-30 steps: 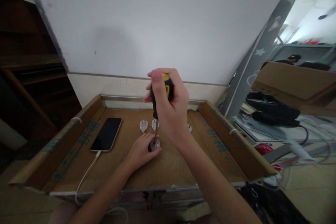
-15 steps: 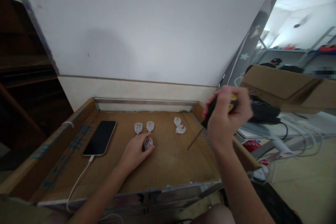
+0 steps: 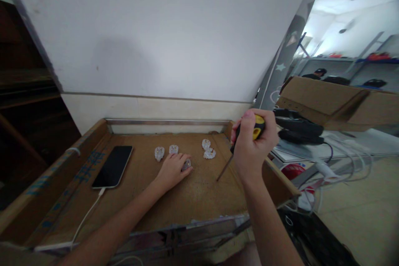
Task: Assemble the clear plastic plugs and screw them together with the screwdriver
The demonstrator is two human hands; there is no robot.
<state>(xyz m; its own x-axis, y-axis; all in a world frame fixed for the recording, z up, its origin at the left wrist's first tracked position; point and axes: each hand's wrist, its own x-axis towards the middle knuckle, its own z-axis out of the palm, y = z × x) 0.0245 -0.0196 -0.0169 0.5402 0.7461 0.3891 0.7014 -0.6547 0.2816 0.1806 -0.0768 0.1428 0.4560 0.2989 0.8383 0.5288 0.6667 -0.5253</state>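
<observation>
My left hand (image 3: 173, 169) rests on the cardboard surface, its fingers closed round a small clear plastic plug (image 3: 186, 165), partly hidden. Just beyond that hand lie two similar plugs, one clear plug (image 3: 159, 153) to the left and another clear plug (image 3: 173, 149) by the fingertips. Another pair of clear plugs (image 3: 208, 152) touch each other farther right. Raised at the right side, my right hand (image 3: 254, 145) grips the yellow and black handle of a screwdriver (image 3: 225, 168). The shaft slants down and left, its tip close to the cardboard.
A black phone (image 3: 112, 166) with a white cable (image 3: 87, 215) lies on the left. Low wooden sides (image 3: 282, 178) edge the cardboard-lined surface. At right are a cardboard box (image 3: 324, 99), black items and tangled white cables. A person (image 3: 316, 74) is in the far background.
My left hand has shifted right with the plug in it and turned over it more. The right hand with the screwdriver has come slightly lower and left. The whole view has shifted a little.
</observation>
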